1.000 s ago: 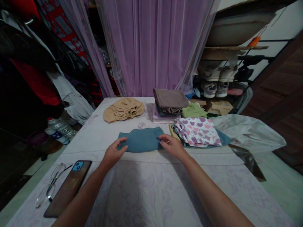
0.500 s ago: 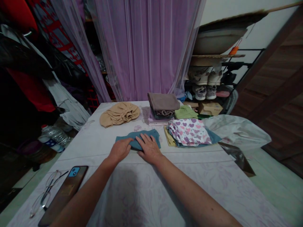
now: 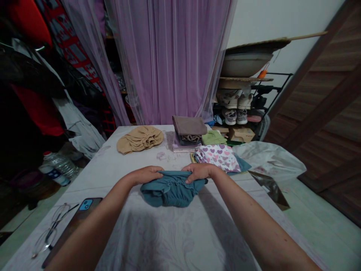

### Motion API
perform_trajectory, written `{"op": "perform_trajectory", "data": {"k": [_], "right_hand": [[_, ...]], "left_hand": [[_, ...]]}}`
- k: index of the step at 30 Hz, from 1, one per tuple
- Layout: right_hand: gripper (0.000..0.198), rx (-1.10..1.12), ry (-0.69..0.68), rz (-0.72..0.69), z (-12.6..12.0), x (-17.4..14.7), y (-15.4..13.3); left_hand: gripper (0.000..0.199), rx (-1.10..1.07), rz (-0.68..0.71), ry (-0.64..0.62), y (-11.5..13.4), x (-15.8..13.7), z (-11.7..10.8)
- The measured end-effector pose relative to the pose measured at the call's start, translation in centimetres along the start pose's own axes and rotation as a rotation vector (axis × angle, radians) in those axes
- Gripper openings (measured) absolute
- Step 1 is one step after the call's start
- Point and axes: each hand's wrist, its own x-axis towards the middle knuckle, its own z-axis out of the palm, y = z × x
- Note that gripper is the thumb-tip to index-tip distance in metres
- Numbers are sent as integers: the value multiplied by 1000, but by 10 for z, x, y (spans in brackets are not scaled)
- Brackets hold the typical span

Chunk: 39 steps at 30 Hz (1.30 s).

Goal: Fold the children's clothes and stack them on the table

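A teal cloth garment [image 3: 175, 192] with a gathered, elastic-looking seam is held up in front of me, its lower part hanging toward me. My left hand [image 3: 148, 174] pinches its upper left edge. On the upper right edge, my right hand [image 3: 199, 172] is closed, thumb in front of the fabric. What kind of garment it is I cannot tell. Beyond it lies a bunched tan garment [image 3: 141, 139], and farther right a stack of folded clothes topped by a brown piece [image 3: 189, 125]. A heart-print cloth [image 3: 218, 156] rests near my right hand.
A phone [image 3: 76, 226] and eyeglasses [image 3: 50, 229] lie at the table's left, by my left forearm. Right of the stack are a green folded cloth [image 3: 213, 137] and a clear plastic bag [image 3: 270, 158]. A purple curtain [image 3: 169, 64] hangs behind the table.
Both hands, which lay on the flat, folded teal garment, now grip its upper edge. The garment has been lifted and drawn toward me, and it has opened out. My view has shifted slightly right.
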Motion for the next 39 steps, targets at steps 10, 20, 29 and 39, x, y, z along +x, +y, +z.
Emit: {"op": "perform_trajectory", "data": {"k": [10, 20, 29, 39], "right_hand": [[36, 222, 2, -95, -10, -77, 48], [58, 401, 609, -300, -103, -176, 47], [37, 578, 1025, -47, -169, -117, 118], [62, 202, 1242, -83, -180, -108, 140]], "left_hand": [[40, -311, -76, -238, 0, 6, 31], [52, -426, 177, -303, 89, 116, 73], [41, 149, 100, 343, 88, 218, 84], [50, 128, 88, 489, 77, 226, 86]]}}
